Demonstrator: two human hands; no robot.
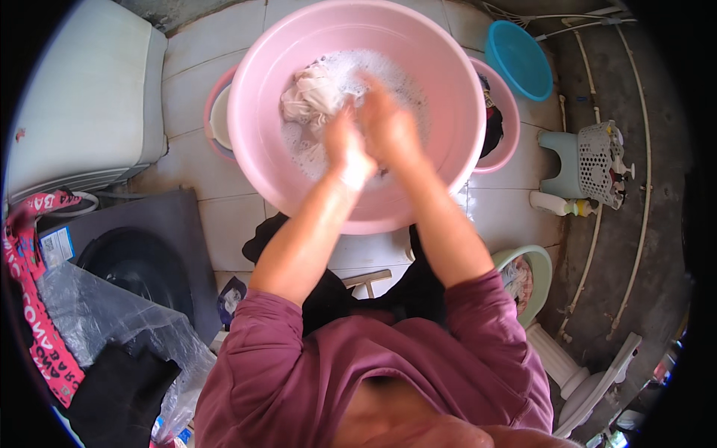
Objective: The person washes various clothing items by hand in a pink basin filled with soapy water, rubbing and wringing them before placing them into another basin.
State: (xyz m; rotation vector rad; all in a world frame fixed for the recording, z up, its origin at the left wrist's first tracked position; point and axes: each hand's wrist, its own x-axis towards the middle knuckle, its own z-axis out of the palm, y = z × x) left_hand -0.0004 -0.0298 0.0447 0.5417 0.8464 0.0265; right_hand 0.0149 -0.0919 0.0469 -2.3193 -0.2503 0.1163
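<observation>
A large pink plastic basin stands before me with sudsy water in it. Pale wet cloth is bunched in the suds at the left of the basin. My left hand is right beside this cloth, low over the water. Close against it, my right hand reaches a little farther into the basin. Both hands are blurred, and their fingers partly hide each other. Whether cloth is held between them cannot be made out.
A front-loading washing machine, partly under clear plastic sheeting, is at left, below a white appliance. Right are a pink basin with dark clothes, a blue basin, a stool with a perforated basket, and a green basin.
</observation>
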